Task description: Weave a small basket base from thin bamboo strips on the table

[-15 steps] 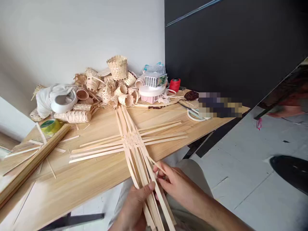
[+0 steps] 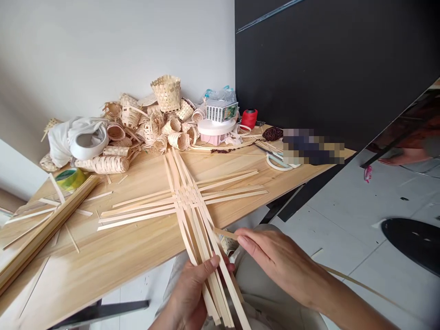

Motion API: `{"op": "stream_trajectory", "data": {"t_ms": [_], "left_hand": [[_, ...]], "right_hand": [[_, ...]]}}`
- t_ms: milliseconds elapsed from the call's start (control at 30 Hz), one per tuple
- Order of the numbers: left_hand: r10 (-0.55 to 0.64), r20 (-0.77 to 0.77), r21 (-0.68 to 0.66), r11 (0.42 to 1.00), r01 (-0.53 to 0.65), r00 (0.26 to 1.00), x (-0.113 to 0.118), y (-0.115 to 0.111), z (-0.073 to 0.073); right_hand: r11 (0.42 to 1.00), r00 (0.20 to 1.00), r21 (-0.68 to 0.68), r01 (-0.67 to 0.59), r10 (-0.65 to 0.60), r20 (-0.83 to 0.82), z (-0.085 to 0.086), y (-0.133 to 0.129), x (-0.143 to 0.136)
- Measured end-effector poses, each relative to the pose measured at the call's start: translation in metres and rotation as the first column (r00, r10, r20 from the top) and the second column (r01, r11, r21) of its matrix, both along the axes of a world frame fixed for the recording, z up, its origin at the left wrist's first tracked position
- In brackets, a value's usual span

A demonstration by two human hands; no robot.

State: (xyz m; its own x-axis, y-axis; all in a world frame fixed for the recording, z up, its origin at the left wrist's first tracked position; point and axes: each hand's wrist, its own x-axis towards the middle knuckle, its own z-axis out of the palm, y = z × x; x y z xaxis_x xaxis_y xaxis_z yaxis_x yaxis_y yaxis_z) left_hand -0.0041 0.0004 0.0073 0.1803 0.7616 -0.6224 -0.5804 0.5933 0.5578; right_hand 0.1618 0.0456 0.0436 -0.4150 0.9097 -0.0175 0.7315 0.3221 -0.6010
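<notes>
A cross-shaped weave of pale wooden strips (image 2: 188,196) lies on the table, its centre interlaced and its near strips reaching over the table edge toward my lap. My left hand (image 2: 194,286) is closed around these near strips, thumb on top and fingertips showing at their right side. My right hand (image 2: 266,256) pinches a thin wooden strip (image 2: 225,233) whose end sits at the right edge of the near bundle. A long length of that strip seems to trail out behind my right forearm, over the floor.
Small woven baskets (image 2: 168,94) are heaped against the wall. Scissors (image 2: 278,160), a red thread spool (image 2: 249,119) and a stacked white box stand at the back right. On the left lie a bundle of long strips (image 2: 44,236) and tape rolls (image 2: 71,178). A bare foot shows far right.
My right hand has moved right, away from my left hand, drawing the thin strip along. My left hand keeps its grip on the bundle. The view has shifted slightly.
</notes>
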Motion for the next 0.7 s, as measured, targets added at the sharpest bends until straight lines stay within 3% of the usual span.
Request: {"op": "stream_trajectory", "data": {"t_ms": [133, 300, 467, 700], "left_hand": [[-0.010, -0.014, -0.002, 1.000, 0.010, 1.000, -0.002, -0.001, 0.000], [-0.017, 0.000, 0.001, 1.000, 0.017, 1.000, -0.002, -0.002, 0.000], [-0.008, -0.002, -0.005, 1.000, 0.008, 1.000, 0.000, -0.001, 0.000], [0.005, 0.016, -0.004, 1.000, -0.005, 1.000, -0.001, -0.003, 0.000]], "right_hand": [[0.999, 0.976, 0.030, 0.031, -0.037, 0.216, 0.001, 0.005, 0.016], [1.000, 0.975, 0.017, -0.015, 0.010, 0.222, 0.002, 0.005, 0.018], [0.999, 0.996, -0.035, -0.019, 0.022, 0.087, -0.007, 0.010, 0.000], [0.980, 0.968, -0.191, -0.056, 0.007, -0.249, -0.038, 0.009, -0.013]]}}
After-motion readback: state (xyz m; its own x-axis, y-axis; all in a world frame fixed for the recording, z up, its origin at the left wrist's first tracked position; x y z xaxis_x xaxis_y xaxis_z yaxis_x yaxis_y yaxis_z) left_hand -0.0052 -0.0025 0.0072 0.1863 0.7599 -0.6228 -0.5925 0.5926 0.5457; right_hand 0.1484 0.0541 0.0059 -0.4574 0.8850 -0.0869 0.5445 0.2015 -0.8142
